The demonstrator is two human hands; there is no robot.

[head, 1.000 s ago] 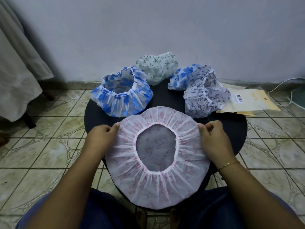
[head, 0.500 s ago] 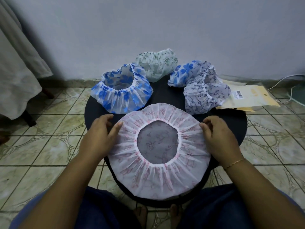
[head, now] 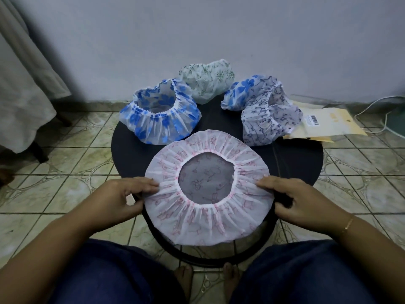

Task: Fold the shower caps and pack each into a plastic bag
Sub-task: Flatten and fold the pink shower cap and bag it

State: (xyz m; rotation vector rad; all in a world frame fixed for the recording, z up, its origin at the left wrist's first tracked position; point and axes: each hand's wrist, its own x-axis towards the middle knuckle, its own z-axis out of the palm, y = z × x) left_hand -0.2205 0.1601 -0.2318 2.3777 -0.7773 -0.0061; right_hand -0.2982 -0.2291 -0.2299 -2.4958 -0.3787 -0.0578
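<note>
Shower caps are sitting on a round dark table (head: 306, 163), and the pink-printed shower cap (head: 208, 198) is lying spread flat at the table's near edge, elastic opening facing up, its near part hanging over the rim. The left hand (head: 118, 200) is pinching the cap's left border, fingers lying on top and thumb curling under the edge. The right hand (head: 300, 200) is gripping the right border the same way, fingers over the gathered plastic and thumb below.

A blue-flowered cap (head: 160, 115) is standing open-mouthed toward the table's far left edge. A green-sprigged cap (head: 206, 82) is lying crumpled at the far edge, just behind it. Toward the far right edge a dark-vine cap (head: 269, 119) is slumping against another blue-flowered cap (head: 243, 93), the two touching. Plastic bags (head: 324, 123) with a barcode label are lying at the table's right edge, just beside the vine cap, partly overhanging the tiled floor (head: 65, 172).
</note>
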